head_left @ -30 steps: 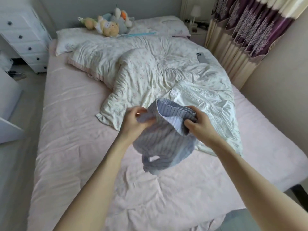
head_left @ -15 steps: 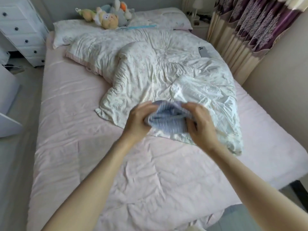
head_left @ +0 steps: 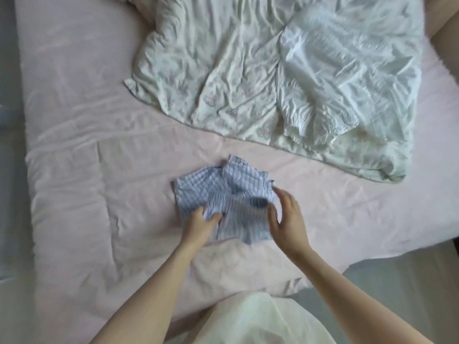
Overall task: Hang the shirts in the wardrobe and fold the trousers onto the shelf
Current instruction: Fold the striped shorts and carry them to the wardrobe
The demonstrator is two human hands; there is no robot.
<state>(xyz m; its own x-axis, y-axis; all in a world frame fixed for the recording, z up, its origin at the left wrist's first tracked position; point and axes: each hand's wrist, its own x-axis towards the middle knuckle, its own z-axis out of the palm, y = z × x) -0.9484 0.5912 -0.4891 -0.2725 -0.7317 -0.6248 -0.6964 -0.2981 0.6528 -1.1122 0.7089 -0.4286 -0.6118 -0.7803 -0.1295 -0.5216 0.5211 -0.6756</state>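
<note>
A: How far along? Start from what's nearest.

B: Early, I judge. The left hand (head_left: 201, 225) pinches the near edge of the striped garment (head_left: 228, 204); the right hand (head_left: 285, 219) hovers with fingers relaxed, gripping nothing. The garment lies crumpled on the pink bed sheet (head_left: 99, 170), unfolded; the duvet (head_left: 273, 70) is beyond. No wardrobe or shelf shows.

A: What changed?

B: Half a second ago both hands held it bunched in the air; now it's down.

Bare pink sheet (head_left: 82, 184) left of and below the striped garment (head_left: 223, 194) gives open reach. Rumpled duvet (head_left: 273, 78) blocks the far right side, near the garment.
</note>
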